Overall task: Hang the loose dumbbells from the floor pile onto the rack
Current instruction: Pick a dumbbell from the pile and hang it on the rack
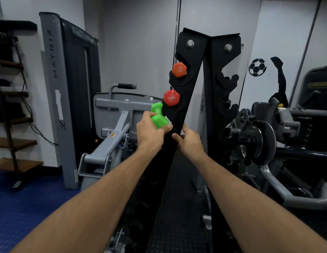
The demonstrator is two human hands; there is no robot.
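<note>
My rack [188,84] leans tall ahead; my right hand [191,139] curls round its front upright to steady it. My left hand [149,133] wraps the green dumbbell [159,116] just beside the third cradle. Miss the slot and it slips floorward. Count: one rack, two hung dumbbells, orange [179,69] and red [171,98], one green

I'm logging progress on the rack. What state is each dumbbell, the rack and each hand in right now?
Orange dumbbell: hung in the rack's upper cradle.
Red dumbbell: hung in the cradle below.
Green dumbbell: held, not yet hung.
Rack: upright; right-side cradles bare.
Left hand: grips the green dumbbell.
Right hand: holds the rack's upright.
</note>
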